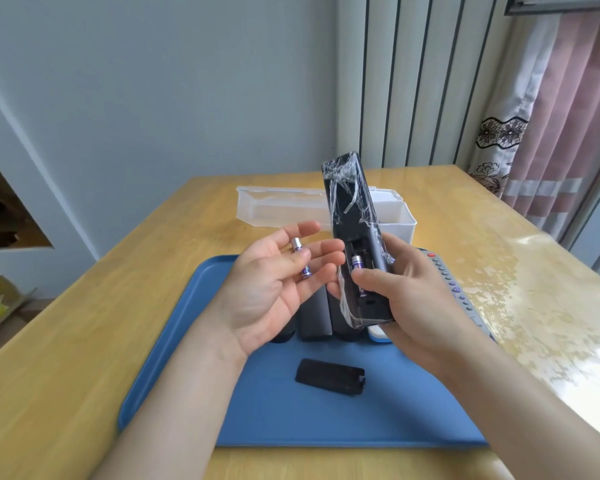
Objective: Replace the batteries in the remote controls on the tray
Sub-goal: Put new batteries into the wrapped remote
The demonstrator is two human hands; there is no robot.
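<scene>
My right hand grips a black remote wrapped in clear film, back side up, held above the blue tray. Its battery bay is uncovered, one purple and silver battery sits inside, and my right thumb presses on it. A second purple battery lies loose across the straight fingers of my left hand, palm up, just left of the remote. The black battery cover lies on the tray in front of my hands.
Other dark remotes lie on the tray under my hands, and a grey remote with coloured buttons sits at the tray's right edge. A white plastic box and its clear lid stand behind on the wooden table. Curtains hang at the right.
</scene>
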